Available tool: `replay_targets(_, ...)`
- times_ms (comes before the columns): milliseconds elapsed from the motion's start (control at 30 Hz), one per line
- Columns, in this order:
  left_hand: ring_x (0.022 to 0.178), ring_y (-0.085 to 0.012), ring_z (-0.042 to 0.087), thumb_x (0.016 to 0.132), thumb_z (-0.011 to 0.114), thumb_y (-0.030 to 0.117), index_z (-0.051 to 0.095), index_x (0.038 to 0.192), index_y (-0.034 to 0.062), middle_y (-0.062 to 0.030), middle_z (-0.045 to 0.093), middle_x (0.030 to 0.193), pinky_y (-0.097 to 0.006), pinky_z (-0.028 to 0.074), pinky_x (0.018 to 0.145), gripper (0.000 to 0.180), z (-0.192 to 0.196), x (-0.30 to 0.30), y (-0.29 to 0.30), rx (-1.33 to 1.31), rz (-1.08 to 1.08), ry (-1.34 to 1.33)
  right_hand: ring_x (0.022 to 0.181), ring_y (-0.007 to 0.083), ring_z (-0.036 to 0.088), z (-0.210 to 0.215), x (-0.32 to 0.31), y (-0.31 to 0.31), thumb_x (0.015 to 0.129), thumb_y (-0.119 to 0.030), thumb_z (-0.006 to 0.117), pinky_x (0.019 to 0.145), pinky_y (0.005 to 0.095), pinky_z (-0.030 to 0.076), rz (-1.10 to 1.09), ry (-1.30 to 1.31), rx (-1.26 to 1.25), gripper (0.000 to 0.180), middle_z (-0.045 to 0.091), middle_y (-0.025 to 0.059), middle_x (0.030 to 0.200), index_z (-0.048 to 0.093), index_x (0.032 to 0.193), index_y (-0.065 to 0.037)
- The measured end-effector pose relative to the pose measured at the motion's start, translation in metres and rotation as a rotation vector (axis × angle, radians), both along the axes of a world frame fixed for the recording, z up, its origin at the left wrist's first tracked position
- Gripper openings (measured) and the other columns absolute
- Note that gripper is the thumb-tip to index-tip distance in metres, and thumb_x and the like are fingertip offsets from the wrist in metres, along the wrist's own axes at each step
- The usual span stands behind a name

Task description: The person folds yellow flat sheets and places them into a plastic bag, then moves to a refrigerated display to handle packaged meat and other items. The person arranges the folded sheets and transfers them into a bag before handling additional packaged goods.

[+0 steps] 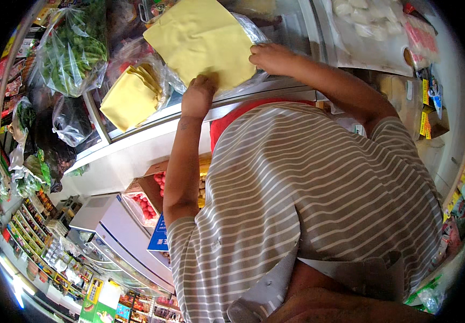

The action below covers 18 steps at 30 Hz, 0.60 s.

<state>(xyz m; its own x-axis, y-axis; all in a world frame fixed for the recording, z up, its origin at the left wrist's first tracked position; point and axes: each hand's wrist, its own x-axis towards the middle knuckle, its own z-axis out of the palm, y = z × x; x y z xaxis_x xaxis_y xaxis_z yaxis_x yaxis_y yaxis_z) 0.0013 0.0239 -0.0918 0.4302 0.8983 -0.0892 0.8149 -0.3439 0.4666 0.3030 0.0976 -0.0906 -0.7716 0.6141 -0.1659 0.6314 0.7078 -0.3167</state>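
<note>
Striped shirt [307,199] fills the foreground. Left hand [199,91] and right hand [271,58] both press on a large yellow sheet [200,37] lying atop the glass freezer lid [151,121]; whether the fingers grasp it cannot be told. Folded yellow sheets [131,97] lie just beside.

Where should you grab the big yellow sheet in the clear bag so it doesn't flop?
Probably along its near bottom edge, coming from the person's side. The big flat yellow sheet lies in a clear plastic bag on the glass counter top. The left hand and right hand already press there, set apart, which would support the wide, thin, floppy sheet.
</note>
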Motion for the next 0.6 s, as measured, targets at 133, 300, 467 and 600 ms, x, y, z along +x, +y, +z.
replay_targets(133,0.107,-0.0343,0.059,0.086,0.067,0.019,0.065,0.108,0.0113,-0.0114,0.059,0.111,-0.046,0.053,0.087,0.024,0.006,-0.005,-0.002,0.020,-0.020,-0.033,0.091,0.0349,0.064,0.008,0.000,0.009,0.082,-0.018,0.069,0.075,0.0467,0.051,-0.071,0.049,-0.189,0.014,0.062,0.0131,0.091,0.066,0.088,-0.006)
replay_targets(300,0.109,-0.0339,0.059,0.085,0.067,0.019,0.065,0.109,0.0111,-0.0109,0.059,0.114,-0.044,0.053,0.089,0.025,-0.001,-0.009,-0.003,-0.025,0.036,-0.018,0.085,0.0304,0.068,0.020,0.002,0.028,0.084,-0.021,0.071,0.073,0.0437,0.052,-0.088,0.091,-0.341,0.013,0.070,0.0102,0.089,0.072,0.090,-0.010)
replay_targets(467,0.110,-0.0340,0.059,0.085,0.068,0.018,0.065,0.109,0.0103,-0.0102,0.060,0.118,-0.045,0.053,0.090,0.024,0.003,-0.010,-0.003,-0.013,-0.003,-0.039,0.079,0.0266,0.070,0.038,-0.003,0.040,0.081,-0.020,0.074,0.071,0.0422,0.052,-0.136,0.068,-0.469,0.017,0.073,0.0102,0.085,0.074,0.094,-0.009)
replay_targets(600,0.106,-0.0346,0.061,0.086,0.068,0.016,0.066,0.107,0.0086,-0.0119,0.063,0.114,-0.045,0.053,0.088,0.023,0.001,-0.014,0.001,-0.005,-0.012,-0.039,0.077,0.0254,0.070,0.048,-0.007,0.042,0.078,-0.019,0.077,0.070,0.0416,0.052,-0.094,-0.027,-0.482,0.018,0.073,0.0096,0.084,0.074,0.093,-0.009)
